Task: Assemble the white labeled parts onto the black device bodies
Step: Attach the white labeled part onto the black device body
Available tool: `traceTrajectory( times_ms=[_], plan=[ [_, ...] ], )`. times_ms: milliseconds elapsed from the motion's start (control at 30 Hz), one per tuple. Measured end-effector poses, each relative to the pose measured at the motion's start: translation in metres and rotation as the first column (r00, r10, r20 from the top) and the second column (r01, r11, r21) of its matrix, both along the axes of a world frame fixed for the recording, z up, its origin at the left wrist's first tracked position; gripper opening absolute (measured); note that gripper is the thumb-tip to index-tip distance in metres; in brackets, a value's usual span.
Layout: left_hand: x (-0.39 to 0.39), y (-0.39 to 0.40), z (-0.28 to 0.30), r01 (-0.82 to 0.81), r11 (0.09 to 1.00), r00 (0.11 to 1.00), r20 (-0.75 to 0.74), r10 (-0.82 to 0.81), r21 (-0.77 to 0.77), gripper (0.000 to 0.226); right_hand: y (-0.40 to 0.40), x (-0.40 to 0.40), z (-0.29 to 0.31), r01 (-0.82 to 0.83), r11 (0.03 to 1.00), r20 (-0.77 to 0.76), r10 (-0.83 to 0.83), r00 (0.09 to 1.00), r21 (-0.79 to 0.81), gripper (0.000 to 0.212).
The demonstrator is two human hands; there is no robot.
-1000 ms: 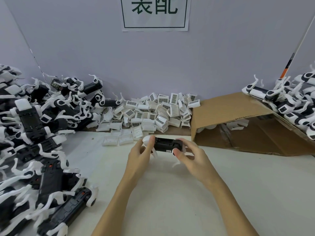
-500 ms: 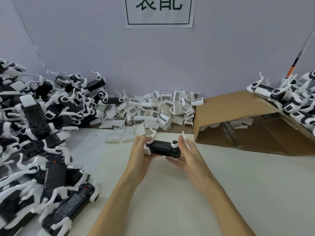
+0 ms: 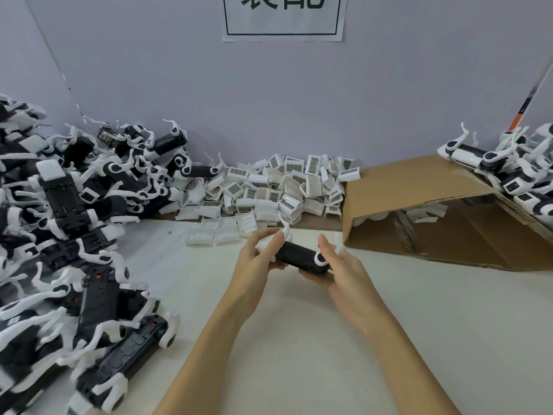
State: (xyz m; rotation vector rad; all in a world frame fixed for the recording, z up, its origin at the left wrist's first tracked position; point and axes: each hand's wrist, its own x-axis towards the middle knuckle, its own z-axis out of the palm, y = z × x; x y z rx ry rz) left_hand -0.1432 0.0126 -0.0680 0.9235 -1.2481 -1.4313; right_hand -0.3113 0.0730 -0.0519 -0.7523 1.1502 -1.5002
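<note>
Head view: left hand [image 3: 259, 256] grips 1 end of the black oblong plastic device body [image 3: 299, 258], right hand [image 3: 339, 269] cradles the other with fingers loosely curled, lifting it above the pale table [image 3: 329, 339], likely for inspection.

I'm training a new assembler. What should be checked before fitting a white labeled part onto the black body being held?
1. Black device body held off the table: ok, left hand grips one end, right hand supports the other.
2. A hand free to pick a part: not ok, both are on the body.
3. White labeled parts available: ok, a pile lies beyond the hands by the wall.
4. Mounting face turned up: cannot tell.
5. Cardboard box clear of the hands: ok, off to the right.
</note>
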Motion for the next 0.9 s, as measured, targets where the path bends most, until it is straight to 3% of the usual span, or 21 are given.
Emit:
traceTrajectory(
  times_ms=[100,233,333,400,500,567,667,767,900],
  plan=[
    [0.007,-0.002,0.004,0.055,0.998,0.991,-0.119,-0.053,0.010,0.062,0.004,-0.001,0.005,-0.164,0.985,0.378,0.131,0.916,0.055,0.086],
    [0.009,-0.001,0.005,0.266,0.964,0.948,-0.174,-0.265,-0.016,0.065,0.007,-0.014,0.006,-0.318,0.941,0.525,0.217,0.823,0.111,0.082],
    [0.004,0.001,0.006,0.278,0.960,0.948,-0.155,-0.279,-0.032,0.060,0.007,-0.019,0.009,-0.344,0.937,0.630,0.228,0.742,0.066,0.070],
    [0.002,0.002,0.010,0.253,0.967,0.948,-0.207,-0.243,0.024,0.047,0.008,-0.018,0.011,-0.367,0.930,0.622,0.291,0.727,-0.007,0.063],
    [0.000,0.003,0.010,0.203,0.969,0.967,-0.184,-0.176,0.142,0.059,0.011,-0.017,0.011,-0.396,0.917,0.593,0.343,0.728,-0.045,0.056],
    [-0.002,0.002,0.007,0.183,0.972,0.976,-0.149,-0.161,0.150,0.065,0.012,-0.015,0.012,-0.416,0.908,0.581,0.360,0.730,-0.040,0.051],
    [-0.003,0.000,0.007,0.145,0.976,0.971,-0.211,-0.109,0.163,0.074,0.012,-0.012,0.015,-0.392,0.920,0.531,0.333,0.779,-0.003,0.041],
    [0.002,0.001,0.011,0.162,0.979,0.974,-0.181,-0.138,0.122,0.072,0.012,-0.012,0.016,-0.311,0.948,0.361,0.268,0.893,0.066,0.027],
    [0.006,0.004,0.016,0.185,0.983,0.963,-0.202,-0.179,0.013,0.046,0.013,-0.009,0.015,-0.249,0.968,0.107,0.244,0.964,0.031,0.039]
  ],
)
